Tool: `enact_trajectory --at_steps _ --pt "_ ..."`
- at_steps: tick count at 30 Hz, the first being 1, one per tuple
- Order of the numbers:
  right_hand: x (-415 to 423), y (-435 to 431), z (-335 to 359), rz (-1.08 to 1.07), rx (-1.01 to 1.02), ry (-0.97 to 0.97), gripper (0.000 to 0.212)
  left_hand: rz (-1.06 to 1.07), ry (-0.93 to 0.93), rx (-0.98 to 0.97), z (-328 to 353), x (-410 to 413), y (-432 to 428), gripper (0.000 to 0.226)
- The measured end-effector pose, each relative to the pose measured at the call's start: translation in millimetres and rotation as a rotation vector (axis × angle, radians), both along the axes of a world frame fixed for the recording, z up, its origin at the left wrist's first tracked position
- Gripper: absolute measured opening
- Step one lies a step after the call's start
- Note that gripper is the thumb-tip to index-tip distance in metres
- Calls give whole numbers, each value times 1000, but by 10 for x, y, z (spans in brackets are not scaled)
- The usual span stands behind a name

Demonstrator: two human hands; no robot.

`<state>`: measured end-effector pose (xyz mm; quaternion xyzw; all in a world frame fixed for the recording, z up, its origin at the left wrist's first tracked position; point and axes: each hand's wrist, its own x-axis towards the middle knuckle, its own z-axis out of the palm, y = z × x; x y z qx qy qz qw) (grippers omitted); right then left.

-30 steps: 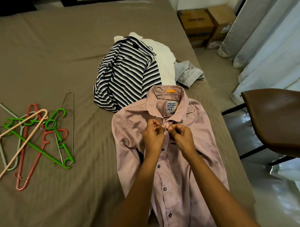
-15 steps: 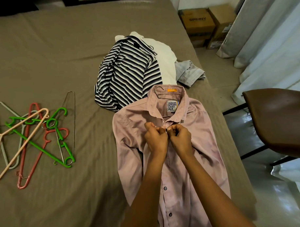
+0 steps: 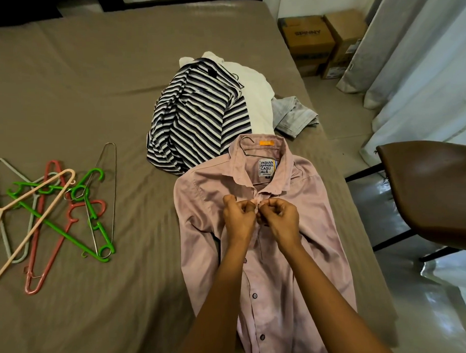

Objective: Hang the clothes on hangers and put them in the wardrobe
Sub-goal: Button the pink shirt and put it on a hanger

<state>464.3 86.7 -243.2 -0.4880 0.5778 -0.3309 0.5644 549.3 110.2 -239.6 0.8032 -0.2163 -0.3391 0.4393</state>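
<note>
The pink shirt point(image 3: 279, 254) lies flat on the bed point(image 3: 91, 89), a wire hanger point(image 3: 245, 147) in its collar. The left hand point(image 3: 238, 218) and right hand point(image 3: 281, 218) both pinch its placket below the collar.

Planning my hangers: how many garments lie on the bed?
4: pink shirt nearest, striped top beyond it, white garment beside that, grey garment rightmost; others may be hidden underneath.

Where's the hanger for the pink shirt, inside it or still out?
Inside. The metal hanger has its hook poking out at the collar of the pink shirt, with wire visible inside the neck.
</note>
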Motion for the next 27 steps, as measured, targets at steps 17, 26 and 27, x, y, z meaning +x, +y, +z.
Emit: enact_trajectory --at_steps 17,26,27 --pt "86 25 -62 -48 -20 -79 13 85 323 18 -177 60 -40 16" --pt "-6 -706 10 225 -370 539 7 -155 -141 -35 -411 391 -8 28" --pt "31 -853 44 199 -496 542 9 -50 -255 -61 -352 469 -38 26"
